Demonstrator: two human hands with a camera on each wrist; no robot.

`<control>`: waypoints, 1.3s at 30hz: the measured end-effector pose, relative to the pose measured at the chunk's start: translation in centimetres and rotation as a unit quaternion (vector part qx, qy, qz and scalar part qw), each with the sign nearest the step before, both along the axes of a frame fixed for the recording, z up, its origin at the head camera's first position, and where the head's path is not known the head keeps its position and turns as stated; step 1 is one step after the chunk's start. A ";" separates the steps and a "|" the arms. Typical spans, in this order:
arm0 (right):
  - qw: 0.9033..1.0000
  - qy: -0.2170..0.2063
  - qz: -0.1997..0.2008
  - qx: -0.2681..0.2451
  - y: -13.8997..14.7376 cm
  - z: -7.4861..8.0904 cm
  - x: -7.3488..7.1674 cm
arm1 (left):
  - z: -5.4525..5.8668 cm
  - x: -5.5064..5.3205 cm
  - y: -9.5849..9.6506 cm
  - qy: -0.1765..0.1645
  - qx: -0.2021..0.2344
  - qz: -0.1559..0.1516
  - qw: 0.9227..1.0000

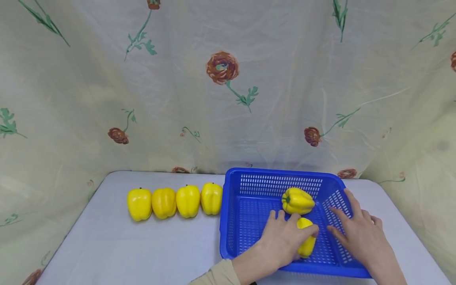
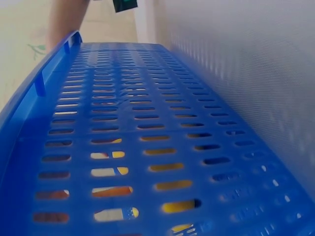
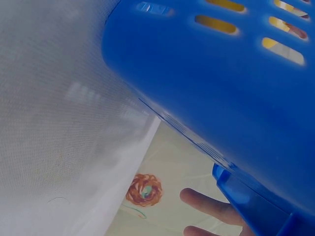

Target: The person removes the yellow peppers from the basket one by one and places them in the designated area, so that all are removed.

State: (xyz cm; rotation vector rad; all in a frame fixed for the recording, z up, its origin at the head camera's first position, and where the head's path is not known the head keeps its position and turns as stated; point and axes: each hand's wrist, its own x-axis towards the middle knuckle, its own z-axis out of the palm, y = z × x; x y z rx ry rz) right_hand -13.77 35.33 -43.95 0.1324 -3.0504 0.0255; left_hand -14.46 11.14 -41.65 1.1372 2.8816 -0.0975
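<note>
My left hand reaches over the near side of a blue plastic basket and grips a yellow bell pepper, with the thumb across its top. Part of that pepper is hidden by the hand. Farther back in the basket lies another yellow bell pepper on its side, stem to the left. Over the basket's right rim hangs my right hand, its fingers spread and holding nothing. The slotted basket wall fills much of the left wrist view; yellow shows through some slots.
Several yellow bell peppers stand in a row left of the basket, the nearest close to its left wall. All rest on a white-covered table. A flowered cloth hangs behind and at the sides.
</note>
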 end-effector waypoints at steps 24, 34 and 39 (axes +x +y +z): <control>1.000 0.008 0.003 0.002 -0.1 -0.2 -0.1 | -0.1 0.1 0.1 0.009 -0.007 0.036 0.999; 1.000 0.003 0.001 0.004 0.0 -0.2 -0.1 | -0.1 0.1 0.0 0.023 -0.015 0.028 0.999; 1.000 -0.001 -0.001 0.005 -0.1 0.0 -0.2 | 0.0 0.2 -0.1 0.055 -0.033 0.037 0.997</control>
